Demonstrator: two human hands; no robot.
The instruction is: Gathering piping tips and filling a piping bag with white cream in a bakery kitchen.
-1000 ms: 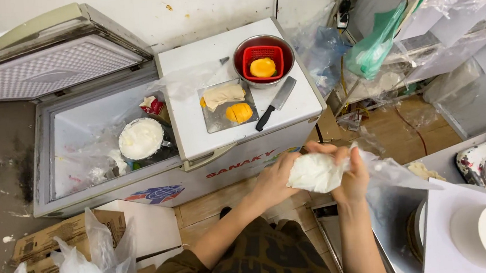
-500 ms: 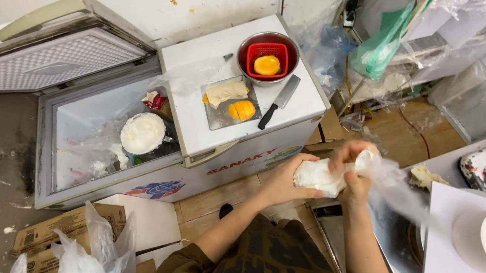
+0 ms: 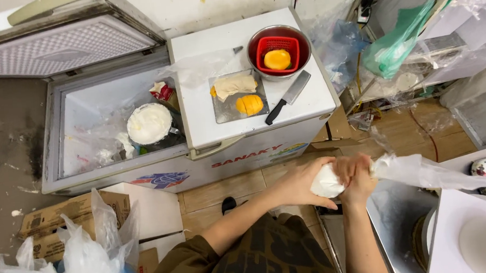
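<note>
My left hand (image 3: 302, 181) cups a soft white lump inside a clear plastic bag (image 3: 326, 183), gripping it from the left. My right hand (image 3: 355, 174) closes around the bag's neck just right of the lump. The loose tail of the plastic (image 3: 422, 172) stretches out to the right toward a white counter (image 3: 465, 218). Both hands are held in front of my body, below the front edge of a white chest freezer (image 3: 244, 153).
On the closed freezer lid lie a metal tray with pastry and yellow fruit (image 3: 239, 95), a cleaver (image 3: 287, 97) and a steel bowl with a red basket (image 3: 278, 51). The open freezer side holds a white bowl (image 3: 149, 123). Cardboard boxes and bags (image 3: 74, 245) sit lower left.
The hands have shifted right and drawn together on the bag; the right hand now squeezes the neck and the plastic tail is pulled out long to the right.
</note>
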